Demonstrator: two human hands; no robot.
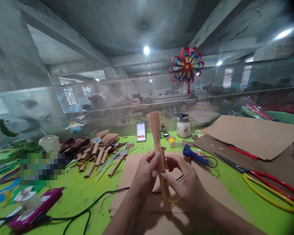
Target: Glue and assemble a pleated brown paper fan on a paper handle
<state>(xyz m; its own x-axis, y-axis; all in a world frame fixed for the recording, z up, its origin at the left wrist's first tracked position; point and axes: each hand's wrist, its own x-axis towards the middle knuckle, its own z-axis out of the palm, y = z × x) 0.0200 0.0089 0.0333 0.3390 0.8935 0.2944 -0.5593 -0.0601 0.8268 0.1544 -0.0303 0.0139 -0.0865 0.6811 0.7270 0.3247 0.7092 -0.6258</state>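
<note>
Upright between my hands is a brown paper fan (154, 125), its narrow pleats fanning slightly at the top and a yellow string along one edge. My left hand (145, 170) is wrapped round its middle, thumb across the front. My right hand (187, 179) is bent in from the other side, thumb and fingertips at the lower, rolled part of the fan. Whether those fingertips pinch a loose flap is hard to make out. Below lies a brown paper sheet (129, 182). A blue glue gun (197, 156) with a black cord rests beyond my right hand.
Brown paper fans (100, 153) are heaped at left, near a purple power strip (42, 207) and its cables. Red-and-yellow scissors (250, 171) and more brown paper (254, 133) lie at right. A phone (141, 132), yellow spool (171, 142) and bottle (183, 127) stand at the back.
</note>
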